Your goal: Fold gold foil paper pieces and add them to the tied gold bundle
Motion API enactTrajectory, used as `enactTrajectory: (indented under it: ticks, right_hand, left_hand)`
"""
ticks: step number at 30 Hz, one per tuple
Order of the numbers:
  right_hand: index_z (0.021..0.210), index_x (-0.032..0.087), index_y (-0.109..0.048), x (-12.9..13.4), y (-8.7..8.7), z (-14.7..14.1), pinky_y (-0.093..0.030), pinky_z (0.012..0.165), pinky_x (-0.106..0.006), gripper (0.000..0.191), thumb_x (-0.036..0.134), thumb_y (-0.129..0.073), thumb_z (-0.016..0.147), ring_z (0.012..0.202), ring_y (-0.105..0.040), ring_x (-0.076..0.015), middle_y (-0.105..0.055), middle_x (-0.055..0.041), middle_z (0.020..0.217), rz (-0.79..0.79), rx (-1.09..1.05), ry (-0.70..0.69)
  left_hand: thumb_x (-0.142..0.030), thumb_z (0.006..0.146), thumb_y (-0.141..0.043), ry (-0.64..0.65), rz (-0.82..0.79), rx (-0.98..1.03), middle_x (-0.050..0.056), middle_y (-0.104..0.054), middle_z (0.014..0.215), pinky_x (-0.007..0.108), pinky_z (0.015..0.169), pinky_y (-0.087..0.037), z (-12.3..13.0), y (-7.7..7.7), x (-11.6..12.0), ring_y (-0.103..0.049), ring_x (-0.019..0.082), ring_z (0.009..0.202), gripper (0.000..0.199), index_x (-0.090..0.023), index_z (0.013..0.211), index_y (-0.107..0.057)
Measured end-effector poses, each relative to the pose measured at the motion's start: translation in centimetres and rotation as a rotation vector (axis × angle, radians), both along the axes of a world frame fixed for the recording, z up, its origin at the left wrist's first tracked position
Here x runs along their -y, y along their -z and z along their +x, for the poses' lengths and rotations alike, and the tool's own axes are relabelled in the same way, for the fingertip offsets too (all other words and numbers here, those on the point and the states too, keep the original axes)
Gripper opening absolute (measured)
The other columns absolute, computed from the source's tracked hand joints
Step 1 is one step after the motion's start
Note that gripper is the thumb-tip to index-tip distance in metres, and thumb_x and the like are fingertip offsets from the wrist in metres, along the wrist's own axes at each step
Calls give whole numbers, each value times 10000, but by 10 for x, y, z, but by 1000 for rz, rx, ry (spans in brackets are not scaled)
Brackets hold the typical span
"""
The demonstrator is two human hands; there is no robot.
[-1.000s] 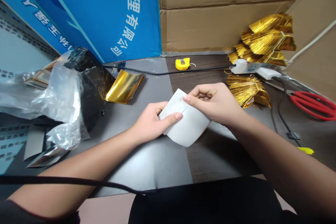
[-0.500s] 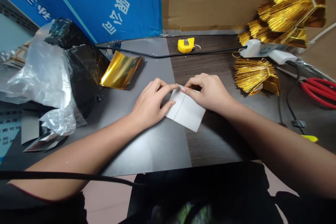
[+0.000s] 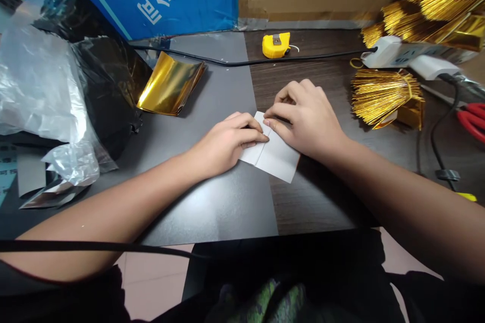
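Note:
A small white sheet (image 3: pixel 279 159) with a crease line lies on the table, tilted, at the middle of the view. My left hand (image 3: pixel 231 144) rests on its left side, fingers drawn together and the fingertips pressed on the paper near the crease. At the sheet's top edge, my right hand (image 3: pixel 308 116) has thumb and index finger closed together on the paper. A thin orange edge shows at the sheet's right side. What lies under the fingertips is hidden.
Gold foil sheets (image 3: pixel 166 86) lie at the left beside a black and clear plastic bag (image 3: pixel 109 91). A yellow tape measure (image 3: pixel 276 45), a black cable (image 3: pixel 322 57), a gold foil bundle (image 3: pixel 382 96), a power strip (image 3: pixel 384 51) and red-handled tool (image 3: pixel 473 120) lie behind and right.
My left fingers have drawn together and moved right over the crease. My right hand has risen a little, its fingers still at the top edge. The whole view has shifted slightly.

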State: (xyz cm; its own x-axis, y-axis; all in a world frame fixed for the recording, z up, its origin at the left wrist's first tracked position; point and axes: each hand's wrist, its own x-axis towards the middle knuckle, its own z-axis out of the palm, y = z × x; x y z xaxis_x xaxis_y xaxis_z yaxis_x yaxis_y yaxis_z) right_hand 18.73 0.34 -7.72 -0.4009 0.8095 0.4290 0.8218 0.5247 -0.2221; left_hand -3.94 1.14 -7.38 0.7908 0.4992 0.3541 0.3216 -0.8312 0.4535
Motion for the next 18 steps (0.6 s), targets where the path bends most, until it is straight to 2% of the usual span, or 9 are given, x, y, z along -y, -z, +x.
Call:
enactTrajectory:
  ticks: [3,6,10,14,18]
  right_hand:
    - [818,192,-741,3,1,-3,-448,788,-416,296,268,-518,997,922,-554,-267,-669,-105,924,10,49,-102]
    - [853,158,-744,7,2,-6,-500,791,-405,298,214,-490,997,868,-554,-244,-663,-118,919,-9,45,-162]
    - [1040,114,-742,20,0,-12,-529,819,-435,301,158,-449,989,914,-558,-277,-677,-166,1032,26,176,-104]
    - [1183,57,-701,32,-2,-17,-549,813,-429,362,143,-410,986,959,-564,-301,-674,-202,1128,19,291,-73]
    - [1347,-9,-610,39,-2,-16,-540,964,-518,454,192,-395,1002,1178,-560,-360,-596,-272,1368,-75,259,-111]
  left_hand:
    - [-131,1008,-518,4,-10,-7,59,-709,1089,291,929,-510,0,0,-1,-615,161,1023,274,-197,1105,-764]
    - [-148,1015,-507,16,-31,-14,52,-708,1094,308,938,-502,0,0,-3,-608,168,1025,276,-220,1081,-766]
    - [-176,1021,-499,19,-43,-25,46,-686,1058,301,918,-489,1,1,-3,-586,172,1006,275,-232,1058,-765]
    - [-170,1019,-479,12,11,-18,46,-686,1029,299,878,-483,2,4,-2,-570,176,953,279,-195,1014,-757]
    - [-202,1026,-477,-7,65,-69,33,-709,1037,319,878,-483,1,3,-1,-566,191,947,288,-204,963,-759]
